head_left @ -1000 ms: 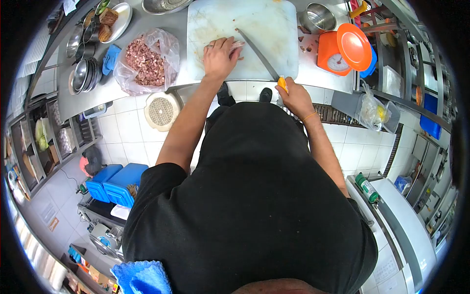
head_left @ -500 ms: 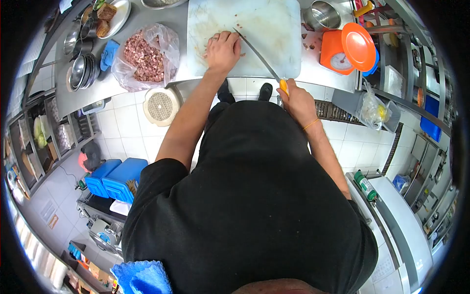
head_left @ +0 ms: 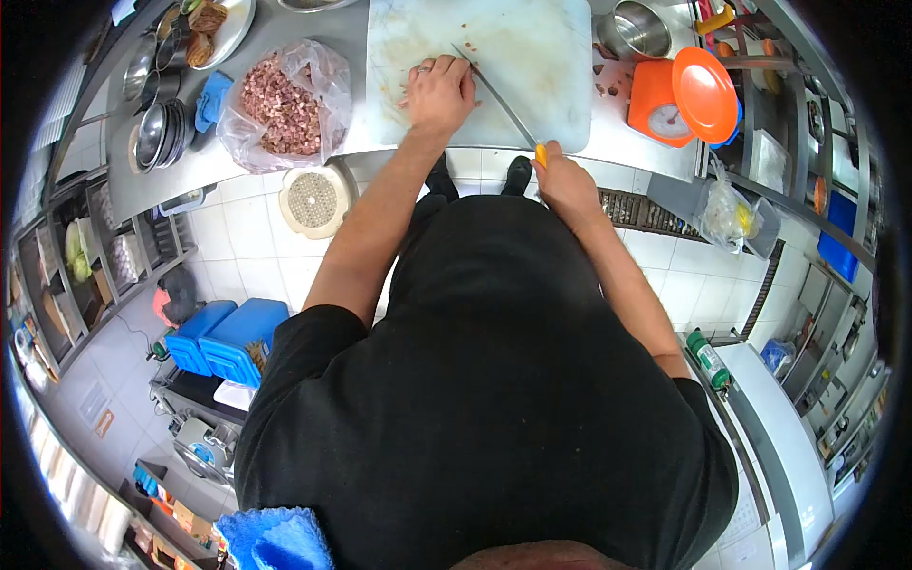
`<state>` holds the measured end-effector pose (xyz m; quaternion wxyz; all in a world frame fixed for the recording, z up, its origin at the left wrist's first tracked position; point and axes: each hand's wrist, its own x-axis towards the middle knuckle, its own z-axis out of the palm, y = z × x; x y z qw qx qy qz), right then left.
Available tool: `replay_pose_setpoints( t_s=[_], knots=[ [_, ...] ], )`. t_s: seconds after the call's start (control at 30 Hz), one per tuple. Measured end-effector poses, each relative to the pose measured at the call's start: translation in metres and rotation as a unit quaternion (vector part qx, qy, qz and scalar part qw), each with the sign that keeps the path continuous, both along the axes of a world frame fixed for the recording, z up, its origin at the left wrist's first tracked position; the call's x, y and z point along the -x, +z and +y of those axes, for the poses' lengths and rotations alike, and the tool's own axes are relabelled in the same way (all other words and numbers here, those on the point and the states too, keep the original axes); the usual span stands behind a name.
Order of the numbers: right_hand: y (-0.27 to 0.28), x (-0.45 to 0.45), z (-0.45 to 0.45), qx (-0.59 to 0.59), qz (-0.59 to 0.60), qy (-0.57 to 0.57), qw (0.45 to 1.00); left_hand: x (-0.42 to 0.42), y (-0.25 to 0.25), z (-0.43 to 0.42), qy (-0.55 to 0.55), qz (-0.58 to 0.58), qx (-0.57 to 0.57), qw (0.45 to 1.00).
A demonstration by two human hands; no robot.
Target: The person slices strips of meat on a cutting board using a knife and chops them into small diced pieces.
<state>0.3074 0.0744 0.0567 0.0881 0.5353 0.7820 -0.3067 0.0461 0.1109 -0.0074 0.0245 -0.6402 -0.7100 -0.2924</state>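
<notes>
My left hand (head_left: 442, 95) presses down on the white cutting board (head_left: 532, 57), fingers bent and held together. What lies under them is mostly hidden; small pinkish bits peek out beside the hand. A long knife (head_left: 503, 102) slants across the board, its tip just beyond my left fingers. Around its yellow handle, near the board's front edge, my right hand (head_left: 568, 188) is closed. A few reddish crumbs (head_left: 468, 46) lie on the board past the knife tip. Left of the board stands a clear plastic bag (head_left: 332, 100) full of chopped pink meat (head_left: 282, 109).
To the right stand an orange kitchen scale (head_left: 655, 109) with a round orange pan (head_left: 705, 93) and a steel pot (head_left: 636, 30). Stacked metal bowls (head_left: 163, 133), a blue cloth (head_left: 211, 100) and a white plate (head_left: 233, 38) occupy the left side.
My right hand and the knife have shifted slightly left and away from me. The left hand has moved a little right with the board in view, its fingers still bent.
</notes>
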Motion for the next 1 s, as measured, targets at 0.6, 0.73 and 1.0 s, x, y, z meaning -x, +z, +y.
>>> replay_pose_setpoints(
  t_s=[0.6, 0.73, 1.0],
  knots=[
    [0.058, -0.006, 0.004, -0.035, -0.027, 0.032, 0.998, 0.010, 0.002, -0.005, -0.029, -0.051, 0.012, 0.998],
    [0.048, -0.006, -0.003, -0.003, -0.021, 0.024, 0.999, 0.009, -0.003, -0.004, -0.040, -0.032, -0.024, 0.998],
    [0.001, 0.043, 0.023, 0.006, 0.031, 0.009, 0.999, 0.009, -0.004, -0.002, -0.045, -0.036, -0.035, 0.998]
  ],
)
